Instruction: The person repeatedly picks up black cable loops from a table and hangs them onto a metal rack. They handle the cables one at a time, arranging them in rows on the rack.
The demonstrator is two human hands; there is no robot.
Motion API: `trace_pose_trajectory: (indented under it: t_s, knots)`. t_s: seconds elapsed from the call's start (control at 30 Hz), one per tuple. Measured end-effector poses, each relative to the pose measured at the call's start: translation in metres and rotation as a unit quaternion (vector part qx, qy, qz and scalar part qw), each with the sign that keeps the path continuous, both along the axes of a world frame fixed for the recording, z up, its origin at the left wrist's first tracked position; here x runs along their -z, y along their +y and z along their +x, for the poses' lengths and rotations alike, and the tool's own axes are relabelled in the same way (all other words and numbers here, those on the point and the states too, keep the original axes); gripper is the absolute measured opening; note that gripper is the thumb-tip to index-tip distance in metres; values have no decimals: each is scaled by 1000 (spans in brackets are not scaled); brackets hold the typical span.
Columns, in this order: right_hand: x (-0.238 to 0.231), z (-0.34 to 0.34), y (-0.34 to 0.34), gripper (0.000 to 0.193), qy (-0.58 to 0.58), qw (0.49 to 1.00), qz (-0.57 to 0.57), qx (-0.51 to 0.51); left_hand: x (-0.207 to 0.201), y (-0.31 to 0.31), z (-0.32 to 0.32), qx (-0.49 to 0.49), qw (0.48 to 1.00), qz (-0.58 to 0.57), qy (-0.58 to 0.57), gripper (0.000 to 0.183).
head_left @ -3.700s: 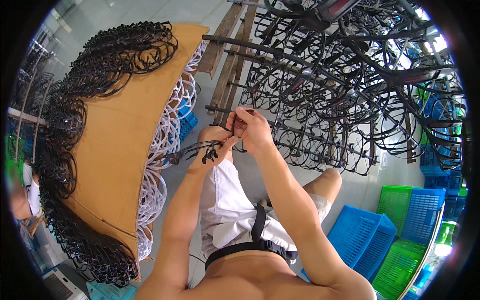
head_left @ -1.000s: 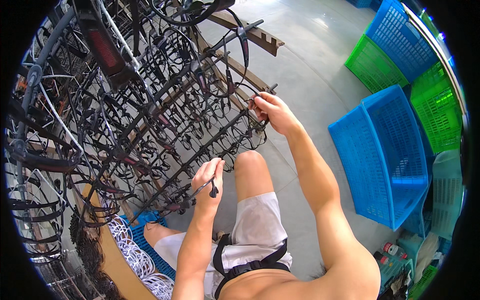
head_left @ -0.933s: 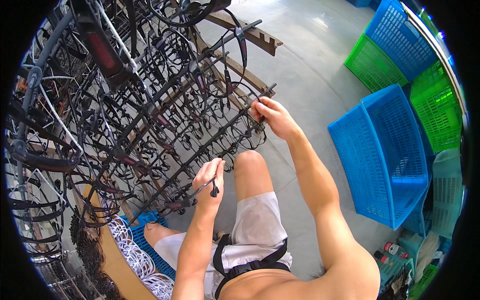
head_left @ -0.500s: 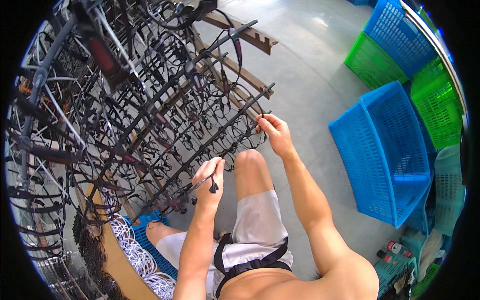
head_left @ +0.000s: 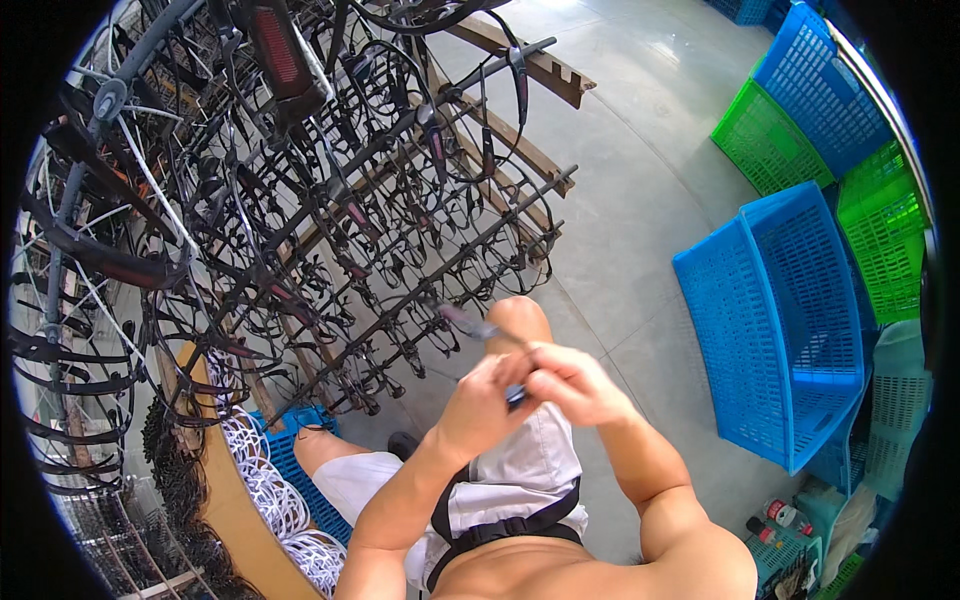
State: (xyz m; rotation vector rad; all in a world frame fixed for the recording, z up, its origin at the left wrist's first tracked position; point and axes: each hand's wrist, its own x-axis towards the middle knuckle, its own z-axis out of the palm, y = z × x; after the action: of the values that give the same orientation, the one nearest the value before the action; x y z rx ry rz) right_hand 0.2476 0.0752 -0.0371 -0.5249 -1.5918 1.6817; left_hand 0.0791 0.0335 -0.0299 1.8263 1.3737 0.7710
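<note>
Left hand [head_left: 480, 405] and right hand [head_left: 570, 383], centre frame, fingers pinching one small dark frame piece [head_left: 514, 397] together below the rack of black eyewear frames [head_left: 330, 220].

At ten o'clock, the black wire eyeglass frames [head_left: 300, 220] hang in dense rows on dark metal rods [head_left: 430, 290]. At two o'clock a bright green plastic lattice crate [head_left: 770, 140] sits beside a blue lattice crate [head_left: 825, 90]; at three o'clock a large blue plastic lattice basket [head_left: 790, 320] shows a grid of small holes. The pale grey concrete floor [head_left: 640, 200] is plain. At seven o'clock, white looped frames [head_left: 265, 480] lie on a tan board [head_left: 235, 520]. At six o'clock, white shorts [head_left: 520, 475] carry a black strap [head_left: 500, 530].
</note>
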Motion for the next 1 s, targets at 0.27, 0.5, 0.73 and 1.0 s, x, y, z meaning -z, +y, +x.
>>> trace_pose_trajectory:
  t_s: [0.27,0.5,0.73,1.0]
  knots:
    - [9,11,55,20,-33,953,-157,258,18,32,-31,-235,944,161,163,37]
    - [72,-69,121,30,-90,949,-88,290,39,47,-38,-191,956,125,183,13]
    - [62,-91,139,31,-62,956,-191,215,43,46,-40,-188,960,118,171,9]
    - [60,-67,128,22,-35,969,-184,161,43,48,-38,-222,953,141,151,10]
